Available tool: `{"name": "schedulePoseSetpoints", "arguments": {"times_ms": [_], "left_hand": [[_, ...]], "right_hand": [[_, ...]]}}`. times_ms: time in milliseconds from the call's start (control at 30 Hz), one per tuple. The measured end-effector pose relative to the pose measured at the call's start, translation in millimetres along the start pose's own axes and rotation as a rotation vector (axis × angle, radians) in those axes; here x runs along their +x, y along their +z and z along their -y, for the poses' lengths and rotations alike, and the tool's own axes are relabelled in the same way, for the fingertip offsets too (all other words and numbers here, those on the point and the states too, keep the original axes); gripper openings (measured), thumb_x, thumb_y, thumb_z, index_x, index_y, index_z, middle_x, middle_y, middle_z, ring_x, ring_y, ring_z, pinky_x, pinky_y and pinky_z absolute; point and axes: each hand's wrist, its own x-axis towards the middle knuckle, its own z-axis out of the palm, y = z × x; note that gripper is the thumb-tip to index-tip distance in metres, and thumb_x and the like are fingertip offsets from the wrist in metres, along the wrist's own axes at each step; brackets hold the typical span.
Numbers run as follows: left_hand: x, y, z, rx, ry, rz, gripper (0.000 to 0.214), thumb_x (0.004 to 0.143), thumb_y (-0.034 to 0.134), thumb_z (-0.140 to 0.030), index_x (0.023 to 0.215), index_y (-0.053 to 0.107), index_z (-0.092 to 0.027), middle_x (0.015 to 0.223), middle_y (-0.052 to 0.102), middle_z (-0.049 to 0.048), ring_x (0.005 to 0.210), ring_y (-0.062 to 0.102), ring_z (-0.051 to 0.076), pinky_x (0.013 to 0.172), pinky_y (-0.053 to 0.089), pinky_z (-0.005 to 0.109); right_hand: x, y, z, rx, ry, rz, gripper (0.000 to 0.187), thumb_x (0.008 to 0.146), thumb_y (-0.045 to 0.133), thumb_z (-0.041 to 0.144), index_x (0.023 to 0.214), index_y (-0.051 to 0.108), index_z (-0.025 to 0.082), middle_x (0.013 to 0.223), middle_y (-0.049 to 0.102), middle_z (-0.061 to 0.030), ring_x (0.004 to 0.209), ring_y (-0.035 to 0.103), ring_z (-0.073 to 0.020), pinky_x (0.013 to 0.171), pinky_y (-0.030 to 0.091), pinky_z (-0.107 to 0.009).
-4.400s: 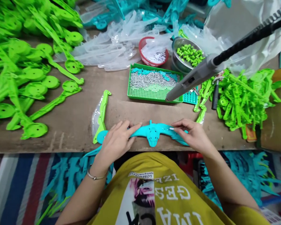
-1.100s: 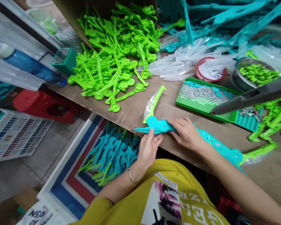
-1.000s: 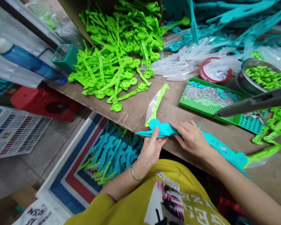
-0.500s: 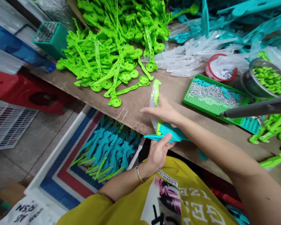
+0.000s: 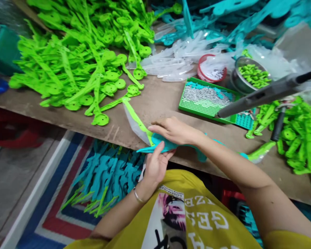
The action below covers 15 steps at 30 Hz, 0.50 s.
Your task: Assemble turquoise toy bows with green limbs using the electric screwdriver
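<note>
In the head view, my left hand [image 5: 157, 166] is closed around the near edge of a teal plastic piece [image 5: 158, 140], its thumb on top. My right hand [image 5: 175, 130] bears down on the same piece from above, fingers bent over it and partly hiding it. A lime-green strip [image 5: 135, 116] with a translucent white blade [image 5: 134, 126] sticks out from the piece toward the upper left. The teal piece extends right beneath my right forearm. The joint between strip and teal piece is partly covered by my fingers.
Lime-green parts [image 5: 67, 65] are heaped at left, translucent blades [image 5: 178, 55] behind. A green tray [image 5: 204, 112] of small metal pieces sits near a red basket [image 5: 200, 71] and metal bowl [image 5: 235, 77]. A grey powered driver [image 5: 254, 97] hangs at right. Teal assemblies [image 5: 103, 176] lie below the table edge.
The green strip and blade have swung from nearly upright to leaning left. My right hand has come down from beside the blade onto the teal piece. The camera view has shifted right.
</note>
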Motion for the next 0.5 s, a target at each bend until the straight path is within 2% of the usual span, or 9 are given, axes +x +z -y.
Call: {"name": "schedulePoseSetpoints", "arguments": {"times_ms": [67,133,233,300,367,500], "left_hand": [[3.2,0.2,-5.6,-0.017,-0.051,-0.007,0.022,0.078,0.077,-0.028,0.095,0.072,-0.015,0.097,0.079,0.0073,0.094,0.074,0.022,0.103,0.053,0.046],[5.4,0.6,-11.1,-0.033,-0.087,-0.017,0.016,0.078,0.075,-0.026,0.091,0.073,-0.016,0.095,0.079,0.0075,0.094,0.074,0.022,0.101,0.054,0.045],[8.2,2.2,-18.4,-0.052,-0.072,0.003,0.013,0.074,0.073,-0.023,0.086,0.073,-0.018,0.092,0.079,0.007,0.092,0.074,0.023,0.097,0.056,0.045],[10.8,4.6,-22.8,-0.051,-0.048,0.027,0.013,0.071,0.072,-0.023,0.083,0.072,-0.019,0.09,0.079,0.0066,0.092,0.073,0.023,0.094,0.058,0.045],[13.7,8.8,-26.8,-0.034,-0.037,0.027,0.012,0.07,0.072,-0.024,0.081,0.071,-0.019,0.089,0.079,0.0063,0.09,0.073,0.023,0.09,0.059,0.043],[17.7,21.1,-33.6,0.02,-0.027,-0.034,0.015,0.08,0.068,-0.03,0.088,0.071,-0.018,0.096,0.078,0.0073,0.094,0.072,0.021,0.089,0.06,0.038]], "right_hand": [[-41.0,-24.4,-14.6,0.039,0.016,-0.112,0.04,0.104,0.041,0.041,0.097,0.07,0.016,0.091,0.073,-0.0064,0.084,0.065,-0.0174,0.076,0.045,-0.028],[-87.8,-44.0,-32.3,0.056,0.12,-0.204,0.037,0.102,0.044,0.041,0.1,0.072,0.016,0.094,0.075,-0.0063,0.083,0.066,-0.0178,0.076,0.048,-0.029],[-153.7,-56.6,-62.1,0.009,0.275,-0.273,0.033,0.098,0.05,0.041,0.113,0.071,0.02,0.111,0.075,-0.0073,0.096,0.07,-0.0212,0.083,0.053,-0.032],[-186.4,-53.5,-80.3,-0.036,0.322,-0.264,0.038,0.092,0.06,0.041,0.122,0.068,0.02,0.122,0.072,-0.0097,0.107,0.07,-0.0251,0.09,0.056,-0.038],[-206.9,-44.5,-94.7,-0.05,0.351,-0.247,0.046,0.086,0.068,0.039,0.127,0.066,0.02,0.126,0.071,-0.0119,0.112,0.069,-0.0281,0.095,0.056,-0.044],[-216.1,-23.3,-109.9,0.056,0.397,-0.27,0.048,0.084,0.071,0.033,0.129,0.065,0.017,0.126,0.071,-0.0142,0.111,0.07,-0.0285,0.097,0.056,-0.046]]}}
